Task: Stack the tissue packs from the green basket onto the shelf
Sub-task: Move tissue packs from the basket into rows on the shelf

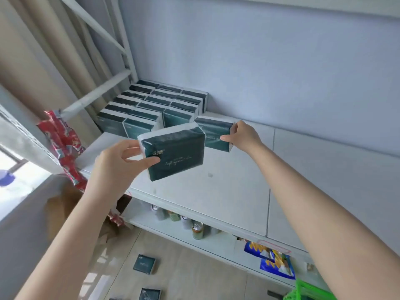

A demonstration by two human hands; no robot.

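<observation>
My left hand grips a dark green tissue pack by its left end, raised above the white shelf. My right hand pinches the right end of a second dark green pack, held just above the shelf board beside the stacked packs. Several rows of the same packs stand upright at the shelf's back left corner. A corner of the green basket shows at the bottom right.
Three loose tissue packs lie on the wooden floor, one of them below the shelf. Cans and a blue snack bag sit on the lower shelf. Red packets hang at the left by the curtain.
</observation>
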